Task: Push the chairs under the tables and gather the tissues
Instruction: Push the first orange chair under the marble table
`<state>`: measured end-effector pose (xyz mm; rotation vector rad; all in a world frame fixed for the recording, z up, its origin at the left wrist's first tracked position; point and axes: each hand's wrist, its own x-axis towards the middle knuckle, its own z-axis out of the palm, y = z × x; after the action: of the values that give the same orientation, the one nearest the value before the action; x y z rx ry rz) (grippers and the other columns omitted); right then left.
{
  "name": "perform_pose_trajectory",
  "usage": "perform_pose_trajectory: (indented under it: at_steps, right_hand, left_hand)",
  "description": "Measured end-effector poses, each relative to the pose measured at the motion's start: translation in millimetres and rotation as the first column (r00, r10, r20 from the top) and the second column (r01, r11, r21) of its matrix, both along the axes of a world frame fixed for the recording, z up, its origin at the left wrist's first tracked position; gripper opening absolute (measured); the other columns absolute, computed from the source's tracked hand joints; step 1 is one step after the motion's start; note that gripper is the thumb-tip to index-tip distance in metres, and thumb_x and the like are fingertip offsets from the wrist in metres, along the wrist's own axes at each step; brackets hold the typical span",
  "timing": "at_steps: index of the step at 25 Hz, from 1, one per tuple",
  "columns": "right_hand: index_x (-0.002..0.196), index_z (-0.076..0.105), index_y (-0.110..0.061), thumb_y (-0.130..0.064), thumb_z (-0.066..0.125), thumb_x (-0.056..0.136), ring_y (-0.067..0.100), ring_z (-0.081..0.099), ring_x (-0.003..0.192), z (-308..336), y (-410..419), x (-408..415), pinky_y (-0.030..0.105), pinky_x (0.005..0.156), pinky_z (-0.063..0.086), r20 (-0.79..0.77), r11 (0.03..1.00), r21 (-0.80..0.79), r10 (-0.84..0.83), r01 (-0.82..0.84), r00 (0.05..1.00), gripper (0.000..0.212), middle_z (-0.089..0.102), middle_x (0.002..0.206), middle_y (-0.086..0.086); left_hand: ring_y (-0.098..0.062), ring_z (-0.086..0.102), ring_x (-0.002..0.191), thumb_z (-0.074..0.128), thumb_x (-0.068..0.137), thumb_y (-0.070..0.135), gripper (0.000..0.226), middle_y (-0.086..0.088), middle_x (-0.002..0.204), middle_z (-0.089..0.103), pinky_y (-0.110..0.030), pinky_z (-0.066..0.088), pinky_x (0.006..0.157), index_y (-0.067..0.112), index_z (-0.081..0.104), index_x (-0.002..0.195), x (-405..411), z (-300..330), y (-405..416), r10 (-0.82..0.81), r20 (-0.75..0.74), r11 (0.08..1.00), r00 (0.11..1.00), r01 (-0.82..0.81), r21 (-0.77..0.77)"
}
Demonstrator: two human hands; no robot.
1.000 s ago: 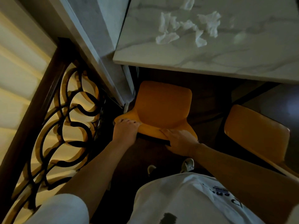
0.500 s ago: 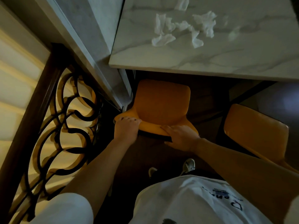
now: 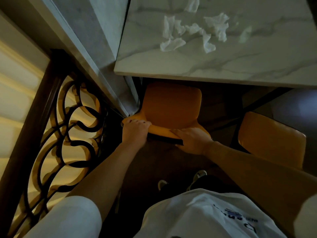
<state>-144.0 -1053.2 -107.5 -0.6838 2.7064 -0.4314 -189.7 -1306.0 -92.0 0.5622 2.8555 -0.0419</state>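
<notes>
orange chair (image 3: pixel 171 107): far seat edge hidden under marble table (image 3: pixel 223 69)
second chair (image 3: pixel 272 140): legs unseen in shadow
far tissue (image 3: pixel 192 4): cut by top edge
shoes (image 3: pixel 197 177): part hidden by shirt

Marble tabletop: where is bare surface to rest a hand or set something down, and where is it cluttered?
The marble table is bare along its near edge, between the crumpled tissues and the orange chair, and across its right part. Its left strip beside the wall is also free. Clutter sits in the far middle, where the tissues lie close together. Both hands, left and right, grip the chair back.
</notes>
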Motion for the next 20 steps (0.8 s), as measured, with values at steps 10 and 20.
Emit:
perform_pose_trajectory:
  at_steps: [10,20]
  right_hand:
    - [0.148,0.032,-0.027,-0.051,0.054,0.093,0.012,0.062,0.089,-1,9,-34,0.029,0.075,0.051,-0.072,1.0,-0.005,-0.007,0.007,0.997,0.064,0.064,0.116,-0.004]
    - [0.149,0.028,-0.026,-0.053,0.051,0.094,0.014,0.064,0.093,-6,20,-74,0.034,0.078,0.056,-0.097,1.0,0.019,0.001,0.001,0.995,0.065,0.063,0.126,-0.001]
  left_hand:
    - [-0.021,0.061,0.109,0.066,0.083,0.012,0.044,0.008,0.112,0.069,-0.046,0.038,0.102,0.035,0.063,0.12,-36,-6,8,-0.003,-0.068,0.999,0.998,0.006,0.049]
    - [-0.022,0.063,0.101,0.074,0.077,0.014,0.045,0.008,0.104,0.07,-0.045,0.041,0.096,0.036,0.065,0.115,-74,-8,17,-0.014,-0.105,1.0,0.994,0.016,0.023]
